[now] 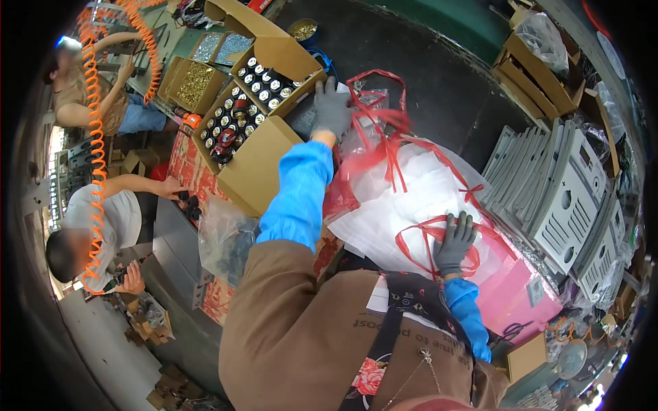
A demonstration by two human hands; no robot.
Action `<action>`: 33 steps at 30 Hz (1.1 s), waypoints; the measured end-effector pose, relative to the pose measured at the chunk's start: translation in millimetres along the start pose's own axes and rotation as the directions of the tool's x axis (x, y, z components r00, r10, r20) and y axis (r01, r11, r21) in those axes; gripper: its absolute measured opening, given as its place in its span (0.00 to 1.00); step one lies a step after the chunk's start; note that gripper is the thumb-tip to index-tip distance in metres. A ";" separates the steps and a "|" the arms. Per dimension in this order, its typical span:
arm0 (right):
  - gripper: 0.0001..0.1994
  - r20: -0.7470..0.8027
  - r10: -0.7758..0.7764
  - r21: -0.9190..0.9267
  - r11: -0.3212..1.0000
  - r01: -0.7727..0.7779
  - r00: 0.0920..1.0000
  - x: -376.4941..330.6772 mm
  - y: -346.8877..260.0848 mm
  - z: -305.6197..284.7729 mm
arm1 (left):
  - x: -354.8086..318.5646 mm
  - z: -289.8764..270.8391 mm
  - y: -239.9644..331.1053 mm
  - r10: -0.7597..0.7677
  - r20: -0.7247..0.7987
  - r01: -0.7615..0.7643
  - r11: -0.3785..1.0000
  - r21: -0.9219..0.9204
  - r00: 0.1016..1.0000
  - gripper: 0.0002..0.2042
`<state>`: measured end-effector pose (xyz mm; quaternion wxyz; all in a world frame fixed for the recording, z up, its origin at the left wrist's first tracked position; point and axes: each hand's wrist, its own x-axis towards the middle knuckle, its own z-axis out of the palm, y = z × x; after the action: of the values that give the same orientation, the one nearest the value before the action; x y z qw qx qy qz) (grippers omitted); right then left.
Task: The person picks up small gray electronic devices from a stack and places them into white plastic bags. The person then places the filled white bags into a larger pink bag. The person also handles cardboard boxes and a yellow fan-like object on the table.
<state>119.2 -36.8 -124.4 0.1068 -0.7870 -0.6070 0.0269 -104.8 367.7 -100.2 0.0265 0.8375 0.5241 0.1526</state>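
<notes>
Brown shirt point(288, 329) and dark apron point(411, 288) foremost, a worker lays the gray-gloved right hand point(454, 245), fingers slightly spread, on a white sheet bundle point(425, 185), seemingly to steady it; whether they pinch the red ribbon point(393, 144) cannot be told. The left hand point(332, 111), fingers parted, is at the right corner of a carton point(264, 164), contact unclear. The bundle lies by the bench's point(192, 161) near edge, partly over a pink sheet point(514, 288). Black parts point(257, 87) stand upright in the carton, presumably for easy counting.
</notes>
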 end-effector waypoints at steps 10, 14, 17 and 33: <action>0.34 -0.029 -0.027 -0.028 0.999 0.027 0.999 -4.9 -5.7 2.1 | -42.3 -50.5 46.6 -0.116 -0.031 0.120 0.963 0.243 0.993 0.09; 0.34 -0.072 -0.060 -0.019 0.998 0.059 0.996 -10.3 -4.4 8.0 | -116.6 -56.3 71.9 -0.060 0.249 0.024 0.989 0.147 0.967 0.17; 0.34 -0.063 -0.057 -0.009 0.998 0.057 0.996 -10.1 -7.0 8.2 | -149.2 -32.3 66.2 -0.082 0.345 0.075 0.997 0.033 0.935 0.22; 0.38 0.076 -0.152 -0.014 0.988 0.154 0.985 0.7 -32.7 -14.3 | -162.7 -81.3 89.6 -0.013 0.755 0.346 0.894 -0.284 0.656 0.48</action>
<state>90.8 -30.2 -103.8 0.0779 -0.7375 -0.6696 0.0422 -115.7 173.9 -41.6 0.4227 0.7449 0.5071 -0.0962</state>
